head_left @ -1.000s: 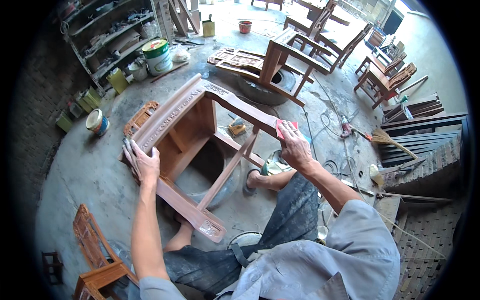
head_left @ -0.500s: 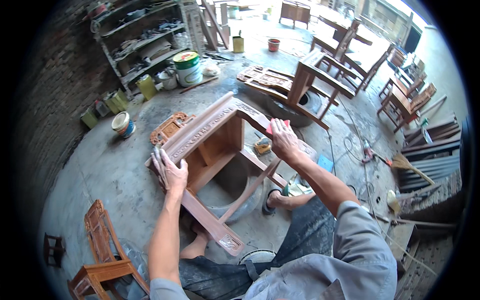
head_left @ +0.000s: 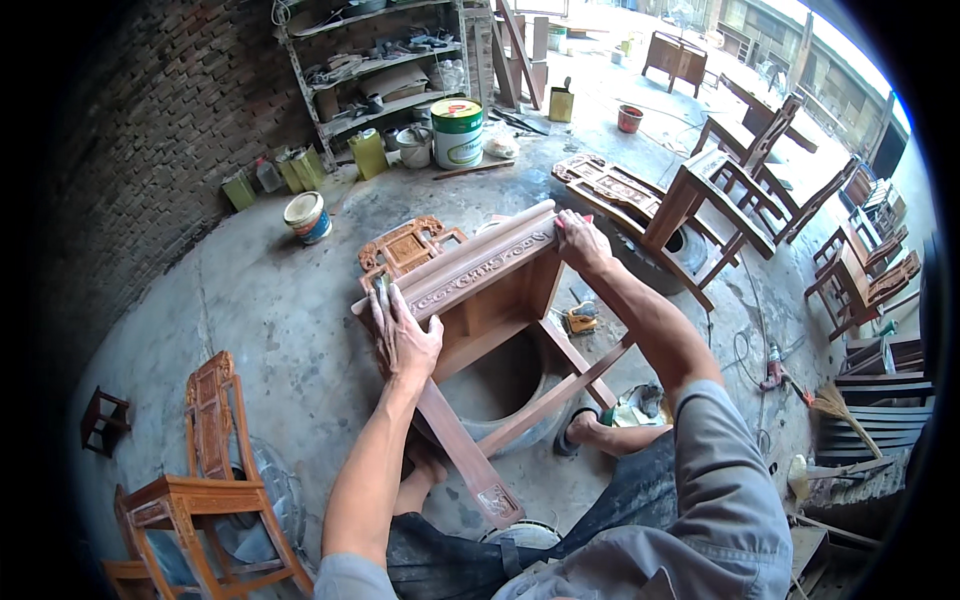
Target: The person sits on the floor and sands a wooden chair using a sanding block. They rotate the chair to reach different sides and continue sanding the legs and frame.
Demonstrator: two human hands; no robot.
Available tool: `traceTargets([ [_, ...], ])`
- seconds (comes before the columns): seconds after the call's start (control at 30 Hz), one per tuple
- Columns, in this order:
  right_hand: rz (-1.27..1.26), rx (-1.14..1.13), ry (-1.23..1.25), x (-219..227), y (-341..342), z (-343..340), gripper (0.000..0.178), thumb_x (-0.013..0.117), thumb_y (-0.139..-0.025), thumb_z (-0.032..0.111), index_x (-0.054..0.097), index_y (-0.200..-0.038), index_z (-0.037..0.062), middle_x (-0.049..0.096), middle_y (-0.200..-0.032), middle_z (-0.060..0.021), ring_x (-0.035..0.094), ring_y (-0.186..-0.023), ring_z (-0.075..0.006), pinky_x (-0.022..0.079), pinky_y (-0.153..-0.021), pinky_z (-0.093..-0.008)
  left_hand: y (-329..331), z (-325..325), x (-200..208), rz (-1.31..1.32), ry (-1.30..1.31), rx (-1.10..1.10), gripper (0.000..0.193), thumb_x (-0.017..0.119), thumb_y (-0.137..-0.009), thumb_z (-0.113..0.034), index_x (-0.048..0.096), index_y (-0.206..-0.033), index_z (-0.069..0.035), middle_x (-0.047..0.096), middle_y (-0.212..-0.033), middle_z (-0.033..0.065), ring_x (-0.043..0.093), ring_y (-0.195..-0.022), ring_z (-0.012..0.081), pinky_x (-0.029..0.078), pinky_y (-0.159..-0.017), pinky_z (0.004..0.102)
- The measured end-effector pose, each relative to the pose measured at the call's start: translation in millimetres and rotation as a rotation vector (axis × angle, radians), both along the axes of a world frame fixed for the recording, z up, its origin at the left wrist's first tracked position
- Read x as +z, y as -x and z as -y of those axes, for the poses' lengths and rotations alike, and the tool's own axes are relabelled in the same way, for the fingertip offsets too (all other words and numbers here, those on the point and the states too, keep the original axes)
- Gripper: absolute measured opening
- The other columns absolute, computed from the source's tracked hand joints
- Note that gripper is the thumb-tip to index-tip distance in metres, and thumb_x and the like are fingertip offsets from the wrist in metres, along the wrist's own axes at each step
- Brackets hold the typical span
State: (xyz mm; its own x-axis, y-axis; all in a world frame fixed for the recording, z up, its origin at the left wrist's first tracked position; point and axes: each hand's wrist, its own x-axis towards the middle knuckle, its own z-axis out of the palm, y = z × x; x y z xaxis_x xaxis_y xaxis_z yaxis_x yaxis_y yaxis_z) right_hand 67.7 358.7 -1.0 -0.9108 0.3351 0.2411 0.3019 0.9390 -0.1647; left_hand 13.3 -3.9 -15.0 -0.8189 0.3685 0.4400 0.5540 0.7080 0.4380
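Observation:
An unfinished reddish wooden chair (head_left: 470,345), its carved apron (head_left: 490,275) facing up, lies tipped over a tyre (head_left: 550,385) in front of me. My left hand (head_left: 405,335) lies on the chair's near left corner, fingers stretched over the edge and thumb apart. At the far right end of the moulded seat edge (head_left: 470,250), my right hand (head_left: 583,243) is closed on a small red pad (head_left: 588,217). Most of the pad is hidden under the fingers. One leg with a carved foot (head_left: 497,503) points toward my lap.
A carved chair back (head_left: 405,250) lies beyond my left hand. Finished chairs stand at the lower left (head_left: 205,500) and right (head_left: 865,265). A yellow power tool (head_left: 581,318) lies past the chair. Paint buckets (head_left: 457,135) line the shelf, and a cable crosses the floor at right.
My right hand has moved with the red pad from the side piece at right to the far end of the moulded seat edge. My left hand stays at its corner. The whole view has shifted.

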Motion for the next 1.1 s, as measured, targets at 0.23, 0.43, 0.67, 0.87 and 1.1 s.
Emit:
traceTargets([
  [0.23,-0.212,0.157,-0.113,-33,2,-22,0.046,0.051,-0.095,0.02,0.055,-0.133,-0.0051,0.055,-0.141,-0.0253,0.053,-0.133,-0.0358,0.043,-0.112,-0.0429,2,-8,-5,-0.039,-0.016,-0.014,0.091,0.074,-0.083,-0.026,0.025,-0.154,0.005,0.023,-0.164,0.0237,0.018,-0.152,0.0421,0.02,-0.125,0.0491],
  [0.43,-0.397,0.318,-0.176,-49,26,98,0.034,0.054,-0.094,0.021,0.063,-0.12,0.0015,0.067,-0.121,-0.0205,0.066,-0.109,-0.0341,0.049,-0.103,-0.0436,-1,-15,2,-0.003,-0.012,-0.009,0.09,0.072,-0.083,-0.026,0.026,-0.154,0.004,0.022,-0.164,0.0233,0.018,-0.152,0.0417,0.023,-0.124,0.0496],
  [0.67,0.255,0.103,0.181,31,3,43,0.043,0.057,-0.094,0.023,0.056,-0.134,0.0085,0.063,-0.133,-0.0124,0.065,-0.115,-0.0295,0.052,-0.099,-0.0417,-32,63,-5,-0.023,-0.579,0.109,0.067,0.066,-0.089,-0.016,0.04,-0.148,0.001,0.04,-0.151,0.0278,0.036,-0.143,0.0422,0.028,-0.119,0.0489],
  [0.87,-0.313,0.339,0.038,-15,-27,-11,0.026,0.058,-0.098,0.021,0.066,-0.12,0.01,0.068,-0.121,-0.0164,0.06,-0.122,-0.0361,0.045,-0.11,-0.0464,-120,212,-56,0.242,-0.26,0.342,0.064,0.063,-0.091,-0.014,0.041,-0.149,0.0,0.04,-0.152,0.0296,0.033,-0.144,0.0459,0.028,-0.119,0.0513],
  [1.1,-0.245,0.168,0.116,-29,-17,24,0.03,0.053,-0.095,0.01,0.064,-0.123,0.0113,0.062,-0.131,-0.0189,0.062,-0.113,-0.0411,0.052,-0.097,-0.0489,-191,286,-83,0.314,0.014,0.317,0.057,0.061,-0.091,-0.013,0.047,-0.144,0.002,0.041,-0.153,0.0272,0.033,-0.144,0.0481,0.025,-0.121,0.0516],
])
